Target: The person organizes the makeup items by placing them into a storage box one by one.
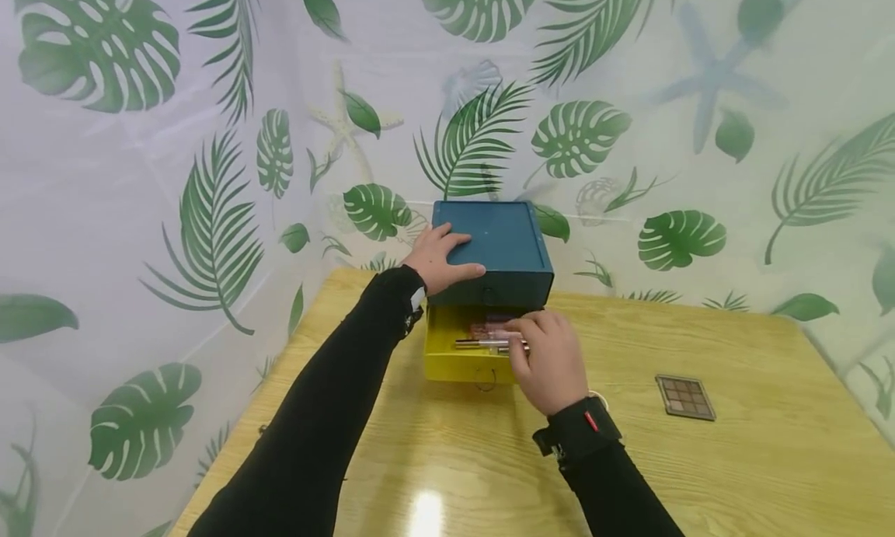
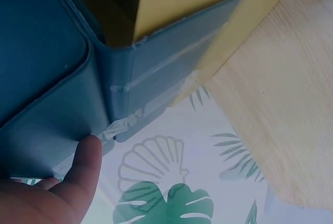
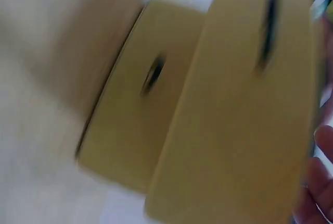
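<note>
My left hand (image 1: pixel 439 261) rests spread on the left side of a blue drawer box (image 1: pixel 492 234), its thumb lying across the top near the front edge. In the left wrist view, a fingertip presses against the box's blue side (image 2: pixel 47 114). Below the blue top, a yellow drawer (image 1: pixel 457 367) stands pulled out. Inside it lie slim cosmetic tubes (image 1: pixel 478 343), some pink, one silvery with a dark end. My right hand (image 1: pixel 555 362) reaches over the drawer's right front, fingers and thumb bent around the tubes' ends; I cannot tell whether it grips one.
An eyeshadow palette (image 1: pixel 686 397) lies on the wooden table (image 1: pixel 769 444), to the right of the box. A leaf-printed curtain (image 1: pixel 594 71) hangs right behind the box and along the left. A second yellow drawer front (image 3: pixel 135 94) sits beneath the pulled-out one.
</note>
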A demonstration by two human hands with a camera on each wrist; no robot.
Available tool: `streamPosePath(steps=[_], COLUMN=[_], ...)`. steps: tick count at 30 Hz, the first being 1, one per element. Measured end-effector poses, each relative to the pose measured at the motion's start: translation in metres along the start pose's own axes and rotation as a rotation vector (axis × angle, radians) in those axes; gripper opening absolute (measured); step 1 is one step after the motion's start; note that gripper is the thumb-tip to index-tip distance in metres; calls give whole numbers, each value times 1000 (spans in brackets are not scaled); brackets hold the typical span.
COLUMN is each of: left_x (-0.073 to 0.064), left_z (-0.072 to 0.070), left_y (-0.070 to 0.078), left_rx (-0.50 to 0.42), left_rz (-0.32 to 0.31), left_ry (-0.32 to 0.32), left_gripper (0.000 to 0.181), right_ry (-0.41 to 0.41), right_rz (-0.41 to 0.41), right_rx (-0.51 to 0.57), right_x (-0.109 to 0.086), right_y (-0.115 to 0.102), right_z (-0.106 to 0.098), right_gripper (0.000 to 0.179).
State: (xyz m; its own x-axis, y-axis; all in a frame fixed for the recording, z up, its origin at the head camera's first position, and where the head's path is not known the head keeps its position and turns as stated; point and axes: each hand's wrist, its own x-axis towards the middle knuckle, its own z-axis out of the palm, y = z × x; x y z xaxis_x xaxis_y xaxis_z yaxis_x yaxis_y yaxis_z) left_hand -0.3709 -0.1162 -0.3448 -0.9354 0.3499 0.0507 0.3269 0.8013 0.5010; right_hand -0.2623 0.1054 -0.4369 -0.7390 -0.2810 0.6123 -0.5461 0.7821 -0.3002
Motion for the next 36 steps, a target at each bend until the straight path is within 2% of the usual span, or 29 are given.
streamPosePath(steps=[3,7,9,14,16,20,22,28,36], left_x=[0,0,1,2,2,2,2,1,-1], left_z=[2,2,0,-1,0,2,3,-2,-2], left_y=[-1,-3,-3,-3,-3,-4,-4,-4,-5], left_rx=[7,15,18,28,28,21,13,6,10], left_rz=[10,8,6,13,11,7,6,11,21], left_ry=[1,1,0,0,-3,-3,-2,-7,-8], left_gripper=[74,74,74,74,74,74,74,74,74], right_ry=[77,68,33,-130,-158,-129,-121,-164,-221], right_rz=[-64,-69,-48,53,79,96,121,198,268], right_rx=[1,-7,0,-35,-43,-16,-9,-7,0], right_x=[-24,-48,-54,-62,-61,-54,-50,-40,-17], right_y=[-20,-35,-38,-41,-42,-44,-46,-48,-40], right_z=[-1,2,3,13,18,27,30,36,49], right_gripper=[14,13,16,26,22,3,6,12,14])
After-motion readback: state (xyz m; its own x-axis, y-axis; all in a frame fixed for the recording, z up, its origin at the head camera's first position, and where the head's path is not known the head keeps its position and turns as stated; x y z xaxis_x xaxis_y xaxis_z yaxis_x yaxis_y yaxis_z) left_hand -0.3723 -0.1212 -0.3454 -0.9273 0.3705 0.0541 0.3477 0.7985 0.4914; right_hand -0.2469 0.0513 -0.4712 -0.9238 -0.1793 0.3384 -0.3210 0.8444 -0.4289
